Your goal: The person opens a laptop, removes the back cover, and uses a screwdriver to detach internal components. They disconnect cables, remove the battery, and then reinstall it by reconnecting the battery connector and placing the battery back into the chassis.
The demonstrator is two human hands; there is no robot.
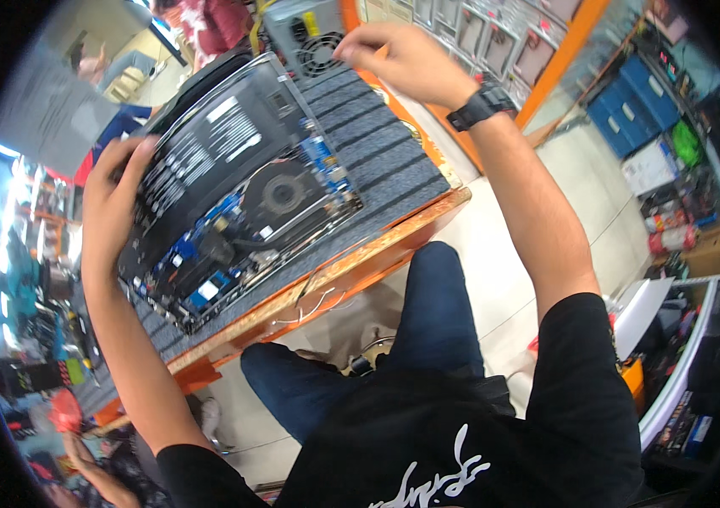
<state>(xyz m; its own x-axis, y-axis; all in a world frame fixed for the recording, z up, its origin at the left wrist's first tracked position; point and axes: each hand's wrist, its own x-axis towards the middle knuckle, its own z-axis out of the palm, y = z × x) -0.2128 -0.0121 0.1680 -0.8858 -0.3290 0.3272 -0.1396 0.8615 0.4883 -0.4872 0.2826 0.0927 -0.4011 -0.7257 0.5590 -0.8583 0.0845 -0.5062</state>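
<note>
An opened laptop (278,195) lies on a striped grey mat, its bottom cover off. A black battery, a round fan and blue circuit boards show inside it. At the laptop's left edge is my left hand (113,190), thumb and fingers bent around the rim. My right hand (415,66), with a black watch (480,108) on the wrist, hovers beyond the laptop's far right corner, in front of a grey metal box with a fan (319,52). Its fingers are curled together and slightly blurred; whatever may be between them cannot be made out.
The bench's worn wooden edge (326,284) runs between me and the laptop, with a white cable (319,302) hanging there. Shelves behind an orange frame (563,63) stand at the far right. Another person's arm (93,470) shows at lower left. Blue drawers (631,106) are at right.
</note>
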